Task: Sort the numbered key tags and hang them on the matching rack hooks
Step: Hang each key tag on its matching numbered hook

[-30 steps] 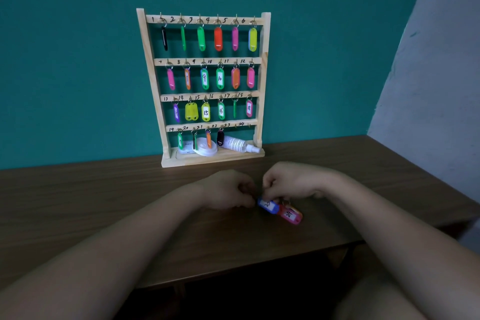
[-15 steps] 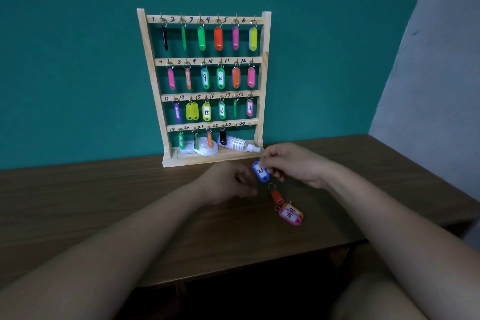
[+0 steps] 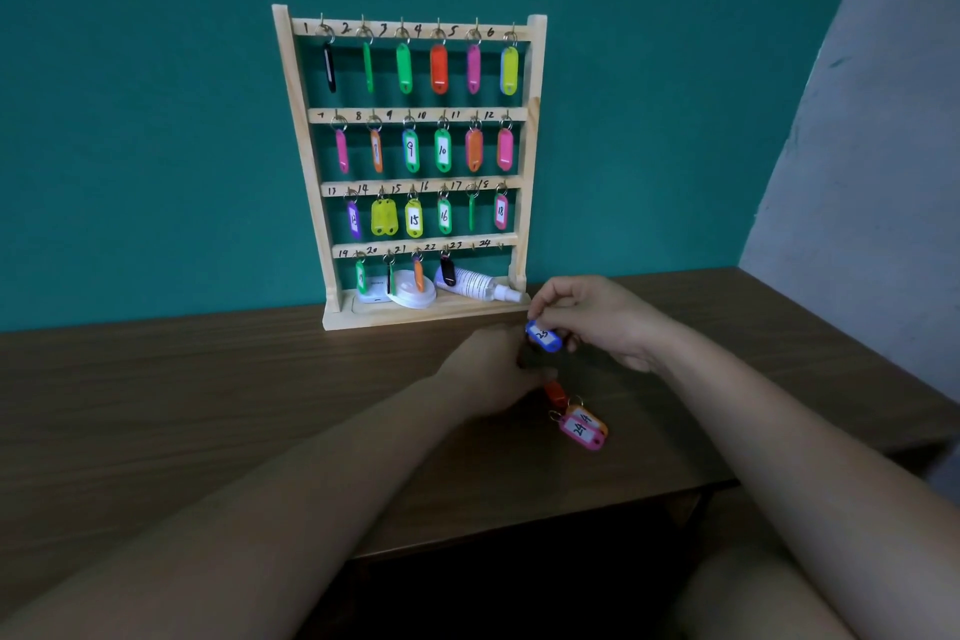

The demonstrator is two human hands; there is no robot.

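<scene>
1. Since half a second ago, hardly anything has moved: my right hand (image 3: 597, 322) keeps the blue tag (image 3: 544, 336) lifted off the table (image 3: 208, 405), where a second ago it was still down among the others.
2. That hand is pinching the blue tag between thumb and fingertips, the tag tilted, its white label facing me; I read the number as 23, though it is blurry.
3. My left hand (image 3: 493, 369) sits just left of and below the right one, knuckles up, fingers curled down to the table. I cannot tell whether it is grasping anything.
4. Just right of the left fingertips lies an orange tag (image 3: 555, 392), and beyond it a pink tag (image 3: 581, 430) marked 24, lying partly on another orange one.
5. Past both hands stands the rack (image 3: 535, 130), its base just beyond the right hand.
6. Tags fill the three upper rows; on the bottom row four tags hang, and the two hooks (image 3: 485, 245) nearest my right hand, marked 23 and 24, are bare.
7. A spray bottle (image 3: 478, 285) and a white lid (image 3: 413, 290) lie on the rack's base.
</scene>
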